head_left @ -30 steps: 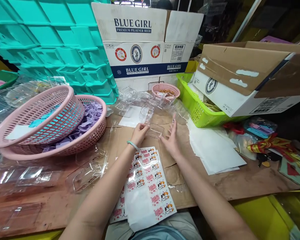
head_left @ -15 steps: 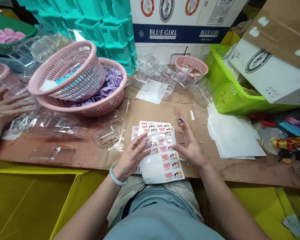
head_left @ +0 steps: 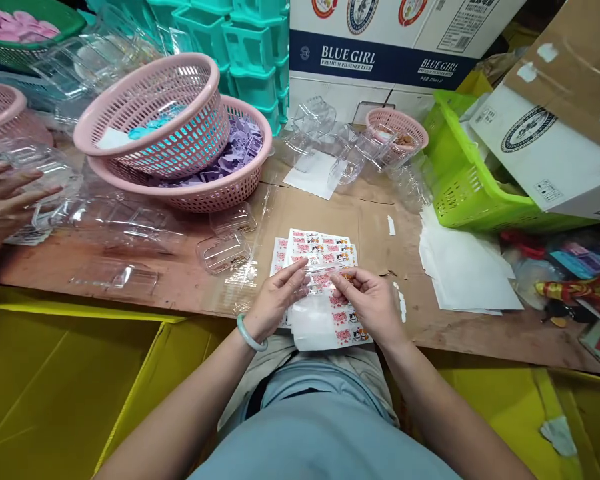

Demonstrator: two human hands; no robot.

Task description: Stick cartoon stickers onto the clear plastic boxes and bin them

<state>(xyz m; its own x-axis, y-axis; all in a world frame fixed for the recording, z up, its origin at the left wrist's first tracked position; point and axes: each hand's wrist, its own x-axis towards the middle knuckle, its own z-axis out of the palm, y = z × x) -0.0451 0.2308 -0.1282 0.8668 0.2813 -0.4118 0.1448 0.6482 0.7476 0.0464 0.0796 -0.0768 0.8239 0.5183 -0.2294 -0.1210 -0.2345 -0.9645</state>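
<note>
Between my hands is a small clear plastic box (head_left: pixel 316 277), held just above the sticker sheets. My left hand (head_left: pixel 279 299) grips its left end between thumb and fingers. At its right end my right hand (head_left: pixel 369 297) has thumb and fingertips pinched together; a sticker seems to lie at these fingertips, partly hidden. Beneath lie the sticker sheets (head_left: pixel 341 337), printed with pink lettering and cartoon cats, with bare white backing at the lower left. Two clear plastic pieces (head_left: pixel 225 253) rest on the table to the left of my left hand.
Pink baskets (head_left: pixel 180 193) with purple and blue pieces stand at the left. Another person's hand (head_left: pixel 5 200) is among clear packages at far left. White paper sheets (head_left: pixel 467 273) and a green basket (head_left: pixel 473 180) lie right. Clear plastic packaging (head_left: pixel 350 150) sits behind.
My right hand has come in from the right, its fingers closing from spread to pinched at the box's right end. My left hand still holds the box. The camera view has shifted slightly.
</note>
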